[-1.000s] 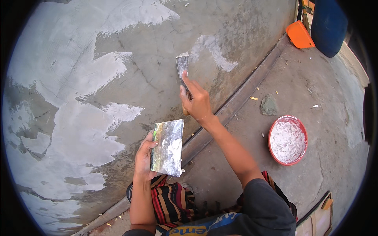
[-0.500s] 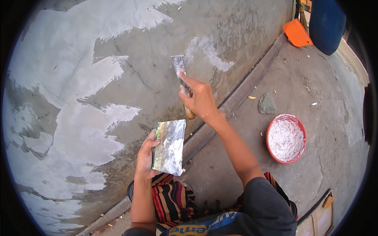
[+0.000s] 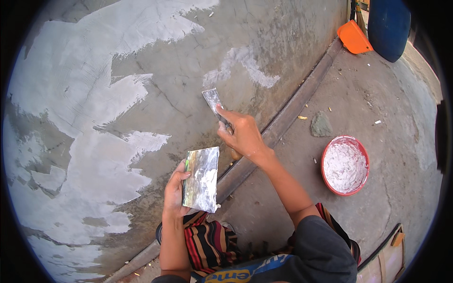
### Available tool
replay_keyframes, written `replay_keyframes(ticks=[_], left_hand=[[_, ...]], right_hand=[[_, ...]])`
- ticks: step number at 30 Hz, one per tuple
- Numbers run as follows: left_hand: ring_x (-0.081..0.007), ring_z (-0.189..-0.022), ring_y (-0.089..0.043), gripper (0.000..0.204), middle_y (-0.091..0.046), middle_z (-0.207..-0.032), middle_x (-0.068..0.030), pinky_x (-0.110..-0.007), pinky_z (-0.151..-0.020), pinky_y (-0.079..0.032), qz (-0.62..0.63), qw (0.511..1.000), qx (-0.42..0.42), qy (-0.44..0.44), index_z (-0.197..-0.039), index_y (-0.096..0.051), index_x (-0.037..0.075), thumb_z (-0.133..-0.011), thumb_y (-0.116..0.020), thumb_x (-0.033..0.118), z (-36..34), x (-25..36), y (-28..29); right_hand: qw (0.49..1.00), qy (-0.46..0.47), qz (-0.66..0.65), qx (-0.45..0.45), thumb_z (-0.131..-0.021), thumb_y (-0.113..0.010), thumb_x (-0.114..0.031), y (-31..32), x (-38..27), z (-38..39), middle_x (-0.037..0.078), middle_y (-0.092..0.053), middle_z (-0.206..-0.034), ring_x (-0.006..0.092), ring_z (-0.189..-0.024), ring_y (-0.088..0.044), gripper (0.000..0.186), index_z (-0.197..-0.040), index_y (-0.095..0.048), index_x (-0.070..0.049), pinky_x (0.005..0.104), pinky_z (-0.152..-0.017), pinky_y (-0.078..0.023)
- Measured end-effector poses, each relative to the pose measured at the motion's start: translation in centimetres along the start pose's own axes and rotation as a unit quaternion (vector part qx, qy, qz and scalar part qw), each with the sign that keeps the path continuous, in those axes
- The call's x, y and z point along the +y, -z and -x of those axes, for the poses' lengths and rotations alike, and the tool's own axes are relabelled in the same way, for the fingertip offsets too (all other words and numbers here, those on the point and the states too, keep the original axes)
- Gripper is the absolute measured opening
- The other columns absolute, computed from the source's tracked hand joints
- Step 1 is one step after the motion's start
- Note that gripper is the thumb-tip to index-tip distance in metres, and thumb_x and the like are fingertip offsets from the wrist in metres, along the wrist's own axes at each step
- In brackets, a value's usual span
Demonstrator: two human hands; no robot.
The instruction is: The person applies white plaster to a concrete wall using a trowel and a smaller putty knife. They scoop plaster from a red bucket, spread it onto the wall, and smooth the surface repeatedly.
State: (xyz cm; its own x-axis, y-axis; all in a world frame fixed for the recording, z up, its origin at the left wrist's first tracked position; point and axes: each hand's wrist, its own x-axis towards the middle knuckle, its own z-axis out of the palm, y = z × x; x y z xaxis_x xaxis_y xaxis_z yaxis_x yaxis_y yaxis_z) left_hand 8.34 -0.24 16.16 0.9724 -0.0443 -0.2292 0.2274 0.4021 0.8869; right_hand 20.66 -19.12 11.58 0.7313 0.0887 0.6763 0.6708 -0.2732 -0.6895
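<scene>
In my right hand [image 3: 245, 136] is a putty knife [image 3: 212, 97], my fingers wrapped round its wooden handle and one finger laid along the blade. The blade is smeared with white and lies at or close to the grey wall [image 3: 174, 70], just below a fresh white patch [image 3: 240, 63]; whether it touches I cannot tell. My left hand [image 3: 174, 191] grips a flat rectangular plate [image 3: 202, 179] by its left edge, thumb on top. White putty [image 3: 206, 181] is smeared over the plate's lower right part.
A red bowl [image 3: 324, 165] of white putty stands on the concrete floor at right, near a grey stone [image 3: 321, 124]. A pipe-like ledge [image 3: 288, 113] runs along the wall's foot. An orange dustpan [image 3: 353, 37] and a blue barrel [image 3: 389, 28] stand at the far right.
My right hand and the putty knife have moved down, toward me. The white patch on the wall now shows its left end, which the blade covered before. My left hand keeps the plate nearly still.
</scene>
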Motion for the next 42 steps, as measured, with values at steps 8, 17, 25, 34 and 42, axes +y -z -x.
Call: replay_keyframes(ticks=[8,17,25,34,42], left_hand=[[-0.0211,-0.096,-0.069,0.056,-0.064,-0.118,-0.016,-0.033,-0.083,-0.058,0.001,1.0,-0.002,0.003,-0.137,-0.045,-0.005,-0.085,-0.046,0.016,0.3,0.0,0.1],[-0.0213,-0.095,-0.069,0.057,-0.064,-0.117,-0.0157,-0.034,-0.082,-0.059,-0.007,1.0,-0.002,0.006,-0.137,-0.045,-0.004,-0.084,-0.047,0.016,0.5,-0.4,0.4],[-0.0221,-0.103,-0.067,0.055,-0.061,-0.121,-0.0166,-0.035,-0.089,-0.056,0.003,0.999,-0.041,0.011,-0.138,-0.041,-0.003,-0.086,-0.043,0.014,-0.1,0.0,0.6],[-0.0214,-0.095,-0.069,0.058,-0.064,-0.117,-0.0169,-0.033,-0.081,-0.059,0.02,0.999,-0.03,0.009,-0.137,-0.045,-0.004,-0.082,-0.047,0.016,0.6,0.8,0.2],[-0.0221,-0.095,-0.069,0.059,-0.064,-0.119,-0.0179,-0.033,-0.083,-0.058,0.091,0.993,-0.076,0.022,-0.138,-0.043,-0.007,-0.083,-0.046,0.015,0.5,1.9,1.2]], right_hand=[[0.988,0.076,0.012,0.137,-0.083,-0.068,-0.001,-2.5,4.6,-1.7,0.014,-0.067,-0.084,0.0172,-0.058,-0.054,0.053,-0.135,-0.058,-0.004,0.0304,-0.053,-0.046],[0.987,0.091,0.024,0.129,-0.083,-0.067,0.001,-0.5,3.7,-0.3,0.015,-0.066,-0.086,0.0207,-0.056,-0.056,0.053,-0.135,-0.056,-0.002,0.0322,-0.052,-0.047],[0.996,0.033,0.002,0.087,-0.084,-0.067,-0.004,-2.8,1.6,0.2,0.022,-0.066,-0.083,0.0249,-0.057,-0.06,0.05,-0.132,-0.056,0.005,0.0354,-0.056,-0.049],[0.974,-0.172,-0.112,0.097,-0.086,-0.064,-0.007,1.8,-0.1,-4.0,0.008,-0.061,-0.064,0.0073,-0.056,-0.055,0.047,-0.129,-0.057,0.011,0.0266,-0.051,-0.044],[0.968,-0.183,-0.173,0.001,-0.086,-0.066,-0.011,1.0,-3.6,-2.5,0.01,-0.066,-0.069,0.0063,-0.056,-0.052,0.048,-0.127,-0.058,0.012,0.025,-0.054,-0.045]])
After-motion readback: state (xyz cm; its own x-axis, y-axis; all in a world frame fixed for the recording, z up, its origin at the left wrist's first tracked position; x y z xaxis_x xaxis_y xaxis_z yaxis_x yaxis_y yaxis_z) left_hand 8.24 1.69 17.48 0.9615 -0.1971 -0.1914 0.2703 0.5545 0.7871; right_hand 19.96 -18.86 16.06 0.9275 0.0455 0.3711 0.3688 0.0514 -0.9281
